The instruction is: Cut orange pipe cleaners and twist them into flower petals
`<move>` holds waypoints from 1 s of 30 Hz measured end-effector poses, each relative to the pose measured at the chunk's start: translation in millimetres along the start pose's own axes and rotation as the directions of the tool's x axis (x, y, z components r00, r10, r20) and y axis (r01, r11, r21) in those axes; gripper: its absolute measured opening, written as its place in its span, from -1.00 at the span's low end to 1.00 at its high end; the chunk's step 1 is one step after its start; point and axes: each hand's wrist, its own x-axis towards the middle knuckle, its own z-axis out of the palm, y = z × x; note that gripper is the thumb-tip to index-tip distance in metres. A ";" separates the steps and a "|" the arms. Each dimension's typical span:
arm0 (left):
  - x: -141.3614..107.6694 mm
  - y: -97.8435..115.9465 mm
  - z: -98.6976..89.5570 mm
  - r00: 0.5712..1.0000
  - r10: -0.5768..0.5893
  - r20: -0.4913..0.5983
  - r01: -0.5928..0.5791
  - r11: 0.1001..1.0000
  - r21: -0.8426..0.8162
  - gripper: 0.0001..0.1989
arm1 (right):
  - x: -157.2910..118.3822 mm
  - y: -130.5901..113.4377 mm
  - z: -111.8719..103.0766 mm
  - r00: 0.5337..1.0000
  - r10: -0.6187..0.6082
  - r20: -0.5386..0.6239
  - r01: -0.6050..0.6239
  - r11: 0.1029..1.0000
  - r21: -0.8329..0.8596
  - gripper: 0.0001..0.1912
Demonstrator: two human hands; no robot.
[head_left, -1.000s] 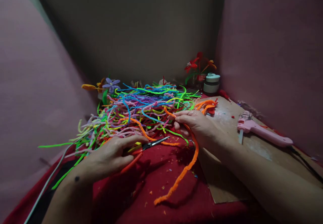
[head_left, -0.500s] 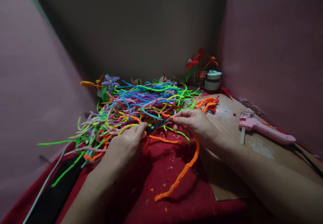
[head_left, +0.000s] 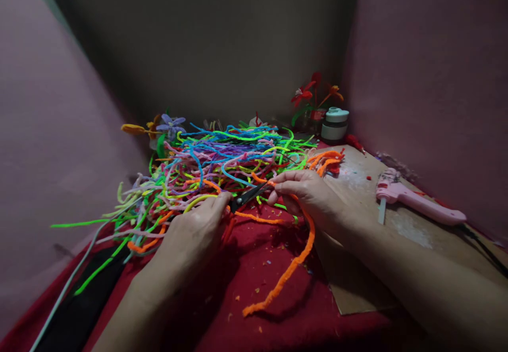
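Observation:
My left hand is closed around the handles of a pair of small black scissors, whose blades point up and right. At the blade tips, my right hand pinches the end of an orange pipe cleaner. Its long tail curves down from under the palm, the free end above the red cloth. Just behind both hands lies a big tangled heap of pipe cleaners in blue, pink, green, yellow and purple. My fingers hide the scissor handles.
On the right, a pink glue gun lies on a brown board. A jar with a pale green lid and red pipe-cleaner flowers stand at the back. Purple and orange flowers stand left. A white cord runs along the left side.
Both hands keep their grips, with the scissors still at the orange pipe cleaner's end. The right fingers have shifted very slightly; the view has moved a little.

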 end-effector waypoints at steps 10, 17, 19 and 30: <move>-2.7 -3.2 5.1 0.999 -0.011 0.044 0.010 0.999 0.036 -0.66 | 1.1 3.2 1.7 0.998 -0.041 -0.050 0.037 0.997 -0.074 -0.92; -0.8 2.5 0.5 0.997 -0.021 0.071 0.020 1.000 0.012 -0.70 | 4.3 8.5 0.9 0.998 -0.046 -0.031 0.042 0.993 -0.109 -0.95; -1.1 3.0 0.1 0.998 -0.014 0.064 0.015 1.000 -0.008 -0.72 | 4.8 10.2 0.8 0.998 -0.059 -0.027 0.055 0.991 -0.119 -0.95; -0.5 3.5 0.7 0.995 0.013 0.096 -0.015 1.000 0.016 -0.78 | 11.9 19.2 -0.9 0.990 -0.143 0.011 0.143 0.975 -0.170 -0.36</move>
